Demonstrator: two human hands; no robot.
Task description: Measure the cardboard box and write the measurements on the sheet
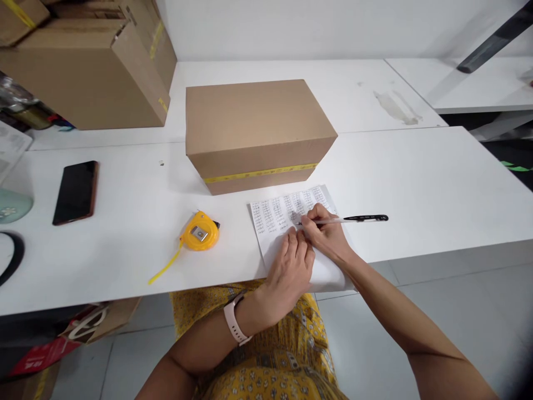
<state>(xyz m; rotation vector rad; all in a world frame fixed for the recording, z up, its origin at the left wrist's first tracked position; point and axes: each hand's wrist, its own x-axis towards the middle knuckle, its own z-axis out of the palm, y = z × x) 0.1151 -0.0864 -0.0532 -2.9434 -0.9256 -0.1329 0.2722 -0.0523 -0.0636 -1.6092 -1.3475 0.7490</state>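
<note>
A sheet of white paper (270, 243) with columns of handwriting lies at the table's front edge, its lower part hanging past the edge. My right hand (327, 230) is closed around a pen (362, 218) with a clear barrel and black end, its tip on the paper. Flat on the lower part of the sheet rests my left hand (291, 272), fingers stretched out and holding nothing. A yellow tape measure (200, 231) with a yellow strap sits left of the paper. Just behind the sheet stands a closed cardboard box (258, 119) with yellow tape.
A phone (76, 192) lies on the left of the white table (416, 183). A green cup (14, 205) stands at the left edge. Larger cardboard boxes (83, 83) are stacked at the back left. A dark post (495, 39) rises at the back right.
</note>
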